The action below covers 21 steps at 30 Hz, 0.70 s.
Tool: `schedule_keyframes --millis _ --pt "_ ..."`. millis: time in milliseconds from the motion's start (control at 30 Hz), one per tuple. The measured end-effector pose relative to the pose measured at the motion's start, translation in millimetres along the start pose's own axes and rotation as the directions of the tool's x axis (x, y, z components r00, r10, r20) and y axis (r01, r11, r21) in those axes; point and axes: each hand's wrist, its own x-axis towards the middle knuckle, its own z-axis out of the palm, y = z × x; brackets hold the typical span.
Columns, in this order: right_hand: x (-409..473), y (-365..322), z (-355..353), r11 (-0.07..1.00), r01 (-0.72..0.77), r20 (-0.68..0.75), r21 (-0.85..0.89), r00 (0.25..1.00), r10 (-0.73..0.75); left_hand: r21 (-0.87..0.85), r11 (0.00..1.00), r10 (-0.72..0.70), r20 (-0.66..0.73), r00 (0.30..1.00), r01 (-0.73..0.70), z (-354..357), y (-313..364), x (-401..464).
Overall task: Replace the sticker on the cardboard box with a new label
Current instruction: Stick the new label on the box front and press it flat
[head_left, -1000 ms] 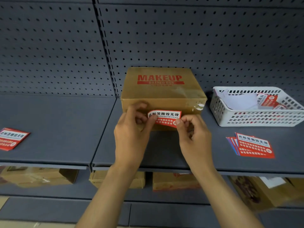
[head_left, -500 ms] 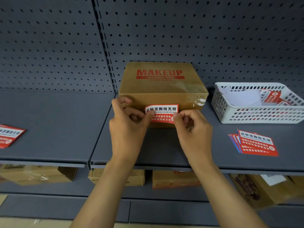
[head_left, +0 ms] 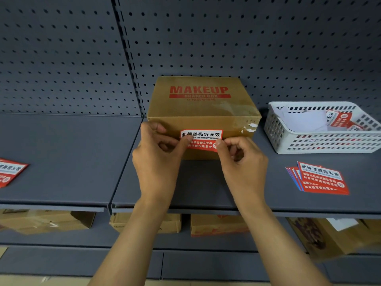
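Observation:
A brown cardboard box printed MAKEUP stands on the grey shelf, against the pegboard. A red and white label lies level across the box's front face. My left hand pinches the label's left end with thumb over its lower left corner. My right hand pinches its right end with thumb and forefinger. Torn white sticker scraps cling to the box's front right corner.
A white plastic basket with backing papers and used stickers stands right of the box. A fanned stack of red labels lies in front of it. More labels lie at far left. Cardboard boxes fill the lower shelf.
The label has gone from tilted and held a little off the box to lying level against the front face. Both hands have risen slightly with it.

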Motion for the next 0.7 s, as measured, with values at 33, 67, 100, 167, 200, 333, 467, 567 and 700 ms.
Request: schedule_keyframes --millis 33,67,100,167,200,333,467,567,700 --pt "0 -1 0 1.000 -0.004 -0.006 -0.005 1.000 0.004 0.012 1.000 0.009 -0.004 1.000 -0.009 0 0 0" --pt "0 -2 0 1.000 -0.010 -0.012 -0.013 1.000 0.010 0.039 0.999 0.024 -0.009 1.000 -0.024 -1 0 0" --pt "-1 -2 0 1.000 -0.016 -0.017 -0.025 1.000 0.016 0.087 0.995 0.049 -0.017 0.999 -0.047 -1 -1 0" --pt "-1 -3 -1 0.998 -0.026 -0.025 -0.049 0.999 0.025 0.217 0.972 0.109 -0.053 0.993 -0.095 -2 -5 1" --pt "-2 -3 -2 0.998 -0.036 -0.030 -0.059 0.999 0.034 0.259 0.959 0.136 -0.077 0.988 -0.112 -2 -8 2" --pt "-6 -7 -5 0.994 -0.020 -0.080 -0.111 0.997 0.011 0.197 0.960 0.218 -0.083 0.972 -0.199 -5 -12 5" --pt "-7 -19 5 0.963 0.100 -0.066 -0.248 0.991 -0.120 0.219 0.942 0.256 0.022 0.966 -0.254 -3 -7 7" --pt "-1 -24 13 0.935 0.130 -0.064 -0.329 0.985 -0.160 0.287 0.923 0.258 0.033 0.966 -0.256 -1 -7 11" --pt "10 -19 12 0.923 0.112 -0.071 -0.367 0.986 -0.148 0.317 0.912 0.266 0.028 0.963 -0.261 -8 -8 20"
